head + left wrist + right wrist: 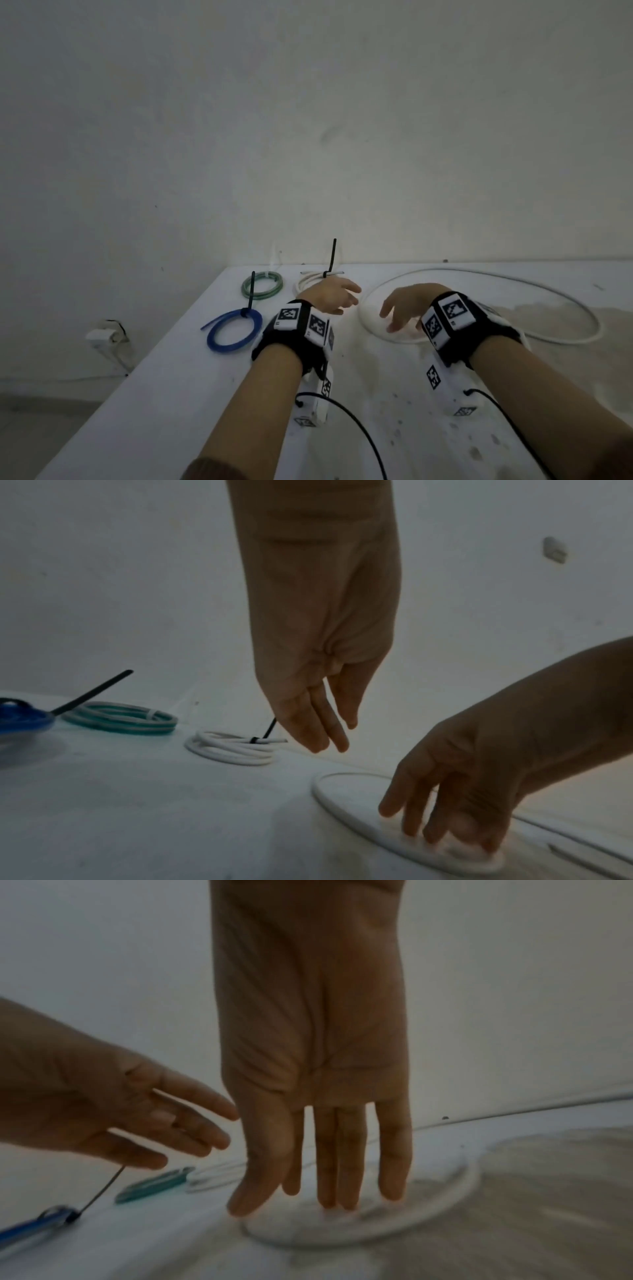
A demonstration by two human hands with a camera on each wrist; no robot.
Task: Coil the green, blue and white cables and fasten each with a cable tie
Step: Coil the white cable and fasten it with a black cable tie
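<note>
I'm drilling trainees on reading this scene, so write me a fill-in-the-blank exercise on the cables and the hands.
1. The blue coil lies nearest the table's ____ edge.
2. Each small coil is fastened with a tie of ____ colour.
3. The small white coil lies between the green coil and the big loose ____ loop.
4. The right hand reaches down with its fingers ____, as does the left hand.

Missing words: left; black; white; straight

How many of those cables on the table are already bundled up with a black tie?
3: the blue coil nearest the table's left edge, the green coil behind it, and the small white coil beside the left hand. A large white loop lies untied.
</note>
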